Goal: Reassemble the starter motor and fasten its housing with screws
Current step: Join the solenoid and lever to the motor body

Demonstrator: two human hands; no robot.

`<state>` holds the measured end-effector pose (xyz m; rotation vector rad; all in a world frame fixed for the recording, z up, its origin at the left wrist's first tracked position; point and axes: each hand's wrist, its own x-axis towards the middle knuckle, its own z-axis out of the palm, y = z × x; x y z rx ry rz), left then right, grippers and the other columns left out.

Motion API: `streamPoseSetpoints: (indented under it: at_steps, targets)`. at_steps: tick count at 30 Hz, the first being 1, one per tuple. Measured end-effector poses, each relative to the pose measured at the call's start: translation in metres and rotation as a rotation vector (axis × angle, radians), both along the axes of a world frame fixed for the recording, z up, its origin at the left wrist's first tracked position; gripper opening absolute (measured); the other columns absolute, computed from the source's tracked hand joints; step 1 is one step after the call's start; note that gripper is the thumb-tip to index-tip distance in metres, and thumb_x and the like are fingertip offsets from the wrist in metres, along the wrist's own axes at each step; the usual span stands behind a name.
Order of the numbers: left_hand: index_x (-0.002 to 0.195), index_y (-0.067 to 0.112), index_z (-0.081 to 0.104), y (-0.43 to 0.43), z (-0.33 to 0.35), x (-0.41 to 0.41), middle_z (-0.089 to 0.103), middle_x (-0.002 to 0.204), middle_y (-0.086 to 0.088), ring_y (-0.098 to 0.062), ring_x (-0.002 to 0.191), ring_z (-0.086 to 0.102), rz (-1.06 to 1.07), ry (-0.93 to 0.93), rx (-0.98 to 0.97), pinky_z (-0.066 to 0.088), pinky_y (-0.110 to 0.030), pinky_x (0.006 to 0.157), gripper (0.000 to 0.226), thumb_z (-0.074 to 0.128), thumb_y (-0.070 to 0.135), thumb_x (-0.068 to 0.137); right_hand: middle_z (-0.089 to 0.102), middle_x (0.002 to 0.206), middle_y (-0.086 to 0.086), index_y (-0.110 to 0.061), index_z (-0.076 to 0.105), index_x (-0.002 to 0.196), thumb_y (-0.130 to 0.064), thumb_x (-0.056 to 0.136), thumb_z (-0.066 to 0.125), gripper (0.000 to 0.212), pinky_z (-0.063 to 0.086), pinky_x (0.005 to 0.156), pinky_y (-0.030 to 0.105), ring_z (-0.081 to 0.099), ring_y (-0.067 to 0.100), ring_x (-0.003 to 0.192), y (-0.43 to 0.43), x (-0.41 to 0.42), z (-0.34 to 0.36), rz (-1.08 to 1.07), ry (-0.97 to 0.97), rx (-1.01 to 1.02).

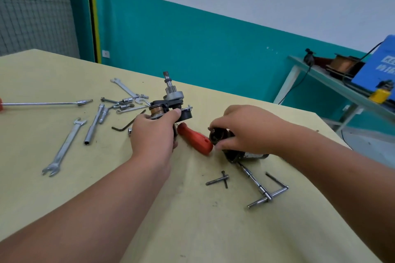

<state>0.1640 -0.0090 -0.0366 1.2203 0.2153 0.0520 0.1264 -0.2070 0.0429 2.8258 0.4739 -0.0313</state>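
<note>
My left hand (pixel 154 134) grips the starter motor's armature assembly (pixel 168 104), held upright with its shaft and pinion gear pointing up and a copper commutator showing above my fingers. To the right, my right hand (pixel 241 128) grips the black motor housing (pixel 233 151), which lies on the table; my fingers cover most of its top. Two dark screws (pixel 220 180) lie crossed on the table in front of the housing. A red-handled screwdriver (pixel 195 139) lies between my hands.
The yellow table (pixel 64 209) carries a T-handle socket wrench (pixel 263 190) at the right, open-end wrenches (pixel 66 145), a socket extension (pixel 93 125), an Allen key (pixel 124 126), small sockets (pixel 126 103) and a long screwdriver (pixel 47 103) at the left. A side bench with a blue machine (pixel 376 68) stands far right.
</note>
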Motion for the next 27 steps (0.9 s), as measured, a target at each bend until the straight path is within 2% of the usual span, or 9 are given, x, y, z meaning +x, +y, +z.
streamPoseSetpoints:
  at_steps: [2, 5, 7, 9, 11, 13, 18, 23, 27]
  targets:
    - [0.101, 0.017, 0.062, 0.0, 0.0, -0.001, 0.067, 0.083, -0.014, -0.03, 0.067, 0.058, 0.0, 0.004, -0.003, 0.047, -0.03, 0.052, 0.048, 0.084, 0.044, 0.069, 0.061, 0.113, -0.001, -0.043, 0.055, 0.138, -0.065, 0.094, 0.057, 0.049, 0.053, 0.087, 0.038, 0.057, 0.018, 0.11, -0.002, -0.002, -0.005, 0.006, -0.008, -0.089]
    - [0.102, 0.018, 0.061, 0.0, 0.002, -0.002, 0.07, 0.092, -0.019, -0.031, 0.071, 0.059, 0.001, 0.008, 0.0, 0.047, -0.031, 0.054, 0.05, 0.083, 0.046, 0.067, 0.061, 0.131, -0.004, -0.039, 0.05, 0.146, -0.059, 0.097, 0.058, 0.053, 0.048, 0.103, 0.04, 0.05, 0.017, 0.127, -0.008, -0.003, -0.009, -0.037, 0.029, -0.013]
    - [0.102, 0.018, 0.06, 0.001, 0.002, -0.003, 0.072, 0.099, -0.022, -0.032, 0.072, 0.059, 0.001, 0.006, 0.0, 0.047, -0.032, 0.055, 0.05, 0.083, 0.046, 0.067, 0.051, 0.149, -0.007, -0.039, 0.039, 0.155, -0.061, 0.096, 0.06, 0.066, 0.039, 0.114, 0.037, 0.042, 0.017, 0.138, -0.016, -0.006, -0.012, -0.069, 0.11, 0.103]
    - [0.103, 0.019, 0.06, 0.002, 0.001, -0.002, 0.072, 0.1, -0.021, -0.031, 0.074, 0.06, 0.006, 0.008, -0.002, 0.048, -0.032, 0.056, 0.049, 0.083, 0.045, 0.069, 0.042, 0.157, -0.009, -0.045, 0.024, 0.16, -0.063, 0.091, 0.068, 0.084, 0.034, 0.117, 0.036, 0.039, 0.016, 0.142, -0.024, -0.013, -0.017, -0.144, 0.191, 0.23]
    - [0.104, 0.019, 0.061, 0.002, 0.0, -0.001, 0.071, 0.095, -0.017, -0.03, 0.073, 0.06, 0.006, 0.013, -0.002, 0.048, -0.031, 0.055, 0.047, 0.084, 0.044, 0.071, 0.045, 0.153, -0.011, -0.052, 0.015, 0.16, -0.061, 0.085, 0.077, 0.098, 0.038, 0.115, 0.035, 0.043, 0.015, 0.138, -0.031, -0.018, -0.024, -0.179, 0.179, 0.277]
    - [0.105, 0.018, 0.06, 0.002, 0.0, -0.001, 0.069, 0.089, -0.014, -0.029, 0.071, 0.059, 0.008, 0.014, -0.001, 0.047, -0.03, 0.053, 0.046, 0.085, 0.043, 0.074, 0.051, 0.144, -0.012, -0.055, 0.014, 0.158, -0.059, 0.081, 0.081, 0.102, 0.043, 0.109, 0.035, 0.048, 0.014, 0.131, -0.034, -0.019, -0.028, -0.176, 0.124, 0.25]
    - [0.103, 0.018, 0.061, 0.002, 0.0, -0.004, 0.069, 0.085, -0.012, -0.028, 0.069, 0.06, 0.004, 0.001, 0.038, 0.05, -0.032, 0.056, 0.041, 0.086, 0.04, 0.078, 0.054, 0.129, -0.015, -0.055, 0.043, 0.144, -0.056, 0.085, 0.077, 0.068, 0.047, 0.096, 0.031, 0.052, 0.011, 0.119, -0.038, -0.021, -0.034, -0.104, 0.065, 0.251]
    - [0.101, 0.016, 0.061, 0.001, -0.001, -0.005, 0.067, 0.081, -0.012, -0.027, 0.066, 0.058, -0.013, -0.024, 0.058, 0.049, -0.033, 0.057, 0.04, 0.086, 0.038, 0.077, 0.052, 0.123, -0.012, -0.065, 0.033, 0.14, -0.057, 0.086, 0.064, 0.063, 0.046, 0.089, 0.035, 0.052, 0.015, 0.111, -0.031, -0.019, -0.035, -0.119, 0.057, 0.187]
    - [0.099, 0.02, 0.062, 0.001, -0.003, -0.006, 0.069, 0.084, -0.01, -0.027, 0.069, 0.061, -0.008, -0.028, 0.081, 0.05, -0.032, 0.058, 0.04, 0.086, 0.04, 0.075, 0.052, 0.116, -0.01, -0.058, 0.047, 0.13, -0.075, 0.079, 0.07, 0.059, 0.038, 0.075, 0.033, 0.05, 0.014, 0.1, -0.025, -0.01, -0.034, -0.133, 0.054, 0.156]
